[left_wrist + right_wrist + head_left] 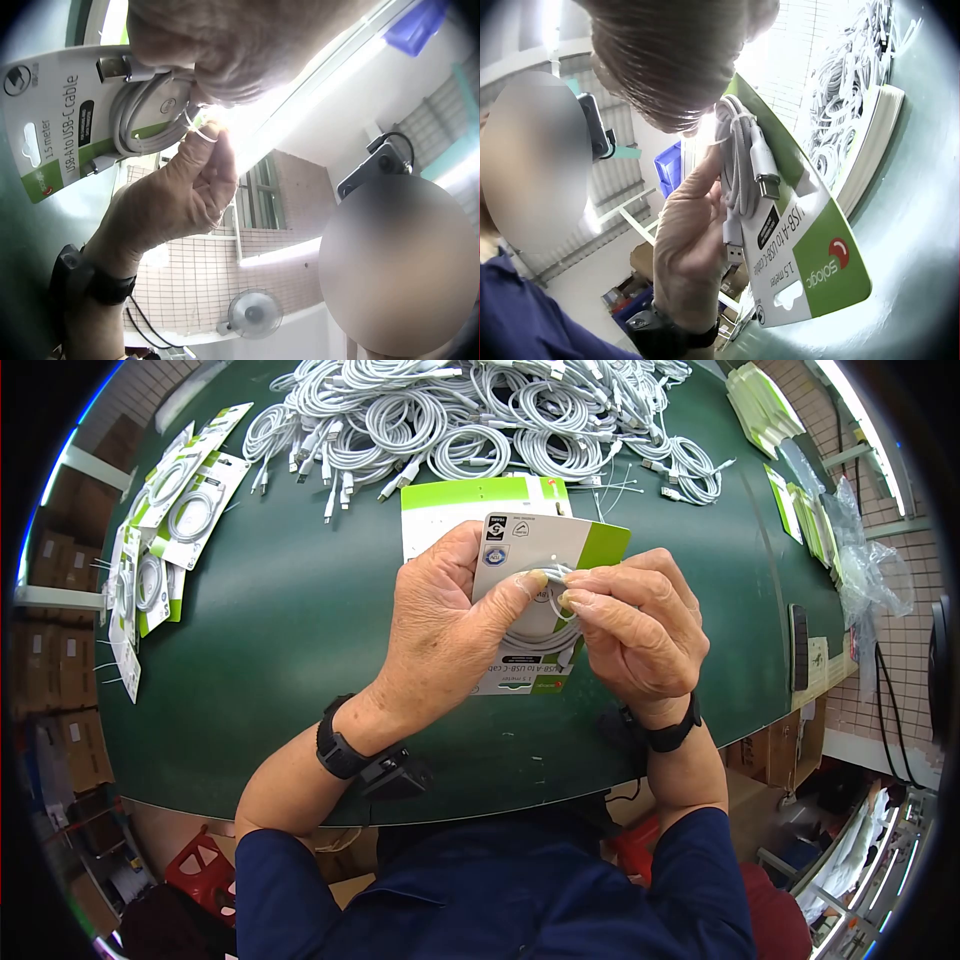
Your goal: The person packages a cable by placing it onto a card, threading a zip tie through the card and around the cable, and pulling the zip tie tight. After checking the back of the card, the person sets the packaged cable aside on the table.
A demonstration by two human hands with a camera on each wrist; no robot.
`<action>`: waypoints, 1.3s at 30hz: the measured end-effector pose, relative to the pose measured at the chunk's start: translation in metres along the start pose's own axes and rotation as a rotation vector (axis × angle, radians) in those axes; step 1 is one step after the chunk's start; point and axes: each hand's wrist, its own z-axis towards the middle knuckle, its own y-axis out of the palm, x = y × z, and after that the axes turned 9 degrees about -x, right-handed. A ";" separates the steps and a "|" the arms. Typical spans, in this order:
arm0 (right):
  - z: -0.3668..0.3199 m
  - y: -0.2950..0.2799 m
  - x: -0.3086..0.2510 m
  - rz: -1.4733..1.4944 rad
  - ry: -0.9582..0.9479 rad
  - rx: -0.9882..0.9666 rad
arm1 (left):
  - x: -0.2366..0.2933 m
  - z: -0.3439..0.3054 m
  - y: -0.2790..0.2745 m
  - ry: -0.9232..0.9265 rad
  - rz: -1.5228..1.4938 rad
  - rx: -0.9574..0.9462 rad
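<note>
My left hand (pixel 430 620) grips a white and green cardboard cable card (pixel 600 545), its thumb lying over a coiled white USB cable (pixel 737 165) on the card's front. Printing on the card reads USB-A to USB-C cable, 1.5 meter. A thin white tie (pixel 196 129) passes round the coil, and its end is between the thumb and fingertips of my right hand (pixel 645 620). Both cable plugs, the USB-C plug (pixel 767 184) among them, lie against the card. The card is raised above the green table, tilted toward me.
A large heap of coiled white cables (pixel 405 420) covers the table's far side. Behind the held card lies a stack of cards (pixel 425 510). Several cards with cables (pixel 195 510) spread along the left edge. More cards (pixel 765 410) and clear plastic (pixel 865 550) are at right, with loose ties (pixel 620 486) near the heap.
</note>
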 end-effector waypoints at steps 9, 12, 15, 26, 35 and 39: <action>0.003 0.002 0.003 -0.011 0.021 -0.007 | 0.002 -0.001 0.001 -0.004 -0.001 -0.009; 0.003 0.003 0.004 0.037 0.087 -0.009 | 0.000 -0.002 0.002 0.021 0.032 -0.025; 0.006 0.002 0.005 0.069 0.138 -0.037 | -0.006 -0.002 -0.001 0.023 0.088 -0.038; 0.006 -0.001 0.005 0.005 0.052 -0.080 | -0.012 0.001 0.005 0.095 0.058 0.050; 0.013 -0.014 0.000 0.107 0.266 -0.194 | -0.011 -0.001 0.004 0.065 0.092 0.045; 0.011 -0.023 0.006 0.344 0.367 -0.058 | -0.007 -0.001 0.004 0.051 0.021 0.021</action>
